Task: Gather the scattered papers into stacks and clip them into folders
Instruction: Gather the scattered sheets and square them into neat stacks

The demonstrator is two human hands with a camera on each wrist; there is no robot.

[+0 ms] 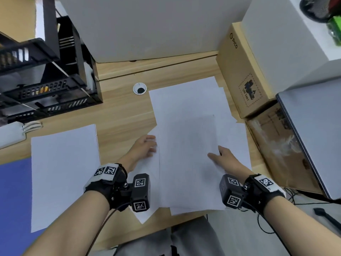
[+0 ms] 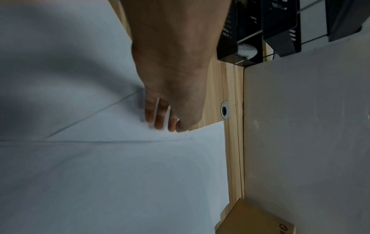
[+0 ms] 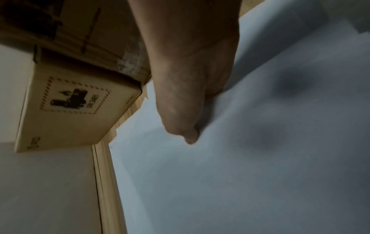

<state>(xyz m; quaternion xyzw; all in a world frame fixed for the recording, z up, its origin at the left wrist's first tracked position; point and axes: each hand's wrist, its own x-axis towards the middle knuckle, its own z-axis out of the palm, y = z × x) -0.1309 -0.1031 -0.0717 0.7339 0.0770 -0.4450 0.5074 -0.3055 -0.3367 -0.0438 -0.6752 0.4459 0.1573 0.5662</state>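
A loose pile of white papers (image 1: 188, 126) lies fanned out on the wooden desk (image 1: 125, 115) in front of me. My left hand (image 1: 147, 146) touches the pile's left edge with straight fingers (image 2: 158, 118) lying on a sheet (image 2: 120, 174). My right hand (image 1: 219, 156) grips the pile's right side. Its thumb (image 3: 188, 126) shows on one face of the top sheets (image 3: 240, 174), and its fingers are hidden behind them, showing only as dark spots. A separate neat stack of paper (image 1: 64, 172) lies at the left on a blue folder (image 1: 13, 191).
A black tray rack (image 1: 46, 80) stands at the back left, with a white power strip (image 1: 11, 133) below it. Cardboard boxes (image 1: 243, 76) and a grey laptop (image 1: 313, 135) line the right side. A cable hole (image 1: 139, 88) sits behind the pile.
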